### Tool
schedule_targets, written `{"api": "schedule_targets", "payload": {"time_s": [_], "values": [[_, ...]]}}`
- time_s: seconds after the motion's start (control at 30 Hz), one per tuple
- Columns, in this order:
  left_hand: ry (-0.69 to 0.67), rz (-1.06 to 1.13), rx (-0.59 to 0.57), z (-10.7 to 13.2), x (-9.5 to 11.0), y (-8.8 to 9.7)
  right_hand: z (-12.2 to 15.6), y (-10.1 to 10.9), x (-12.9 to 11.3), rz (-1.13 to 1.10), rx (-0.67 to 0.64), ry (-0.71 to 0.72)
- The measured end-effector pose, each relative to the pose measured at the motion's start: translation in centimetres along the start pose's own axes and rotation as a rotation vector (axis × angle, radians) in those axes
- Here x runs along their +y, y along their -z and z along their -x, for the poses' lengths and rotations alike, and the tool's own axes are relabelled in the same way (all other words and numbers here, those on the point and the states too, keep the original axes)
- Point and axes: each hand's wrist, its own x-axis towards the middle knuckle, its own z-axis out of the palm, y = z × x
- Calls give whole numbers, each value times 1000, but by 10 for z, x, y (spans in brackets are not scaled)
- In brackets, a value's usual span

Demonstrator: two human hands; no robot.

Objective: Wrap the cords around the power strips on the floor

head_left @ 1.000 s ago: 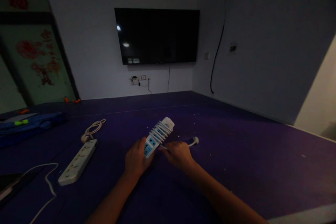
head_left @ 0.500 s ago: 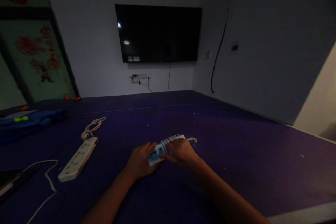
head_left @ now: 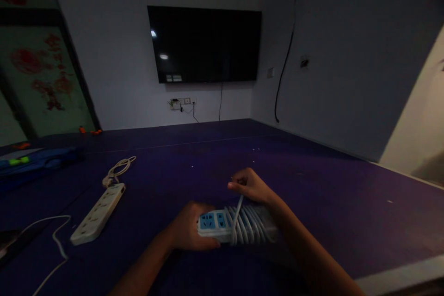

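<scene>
A white power strip (head_left: 214,231) with blue sockets lies level in front of me, its far right end blurred. My left hand (head_left: 191,226) is wrapped around its left end. Several turns of white cord (head_left: 250,225) circle the strip's middle and right part. Above them, my right hand (head_left: 250,186) is closed on a stretch of that cord, which runs up from the coils to its fingers. Whatever else the right hand's fingers cover is hidden.
On the purple surface (head_left: 166,171) at left lies a second white power strip (head_left: 99,212) with its bundled cable (head_left: 120,169). A thin white cord (head_left: 57,236) trails nearby. Blue cloth (head_left: 45,159) lies farther left. A television (head_left: 206,46) hangs on the back wall.
My right hand has lifted from the strip and now pulls cord above it. The strip has turned from slanted to level and come nearer. My view has shifted slightly right.
</scene>
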Motion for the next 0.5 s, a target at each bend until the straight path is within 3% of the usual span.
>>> {"api": "schedule_targets", "payload": {"time_s": [0.07, 0.23, 0.37, 0.5], "values": [[14, 139, -58, 1, 1, 0, -1, 5, 4, -143, -88, -54], [80, 423, -197, 5, 4, -2, 0, 12, 13, -429, -458, -145], [102, 513, -199, 6, 5, -4, -2, 3, 21, -543, -424, -168], [72, 465, -82, 5, 3, -4, -9, -13, 29, -605, -321, -156]]}}
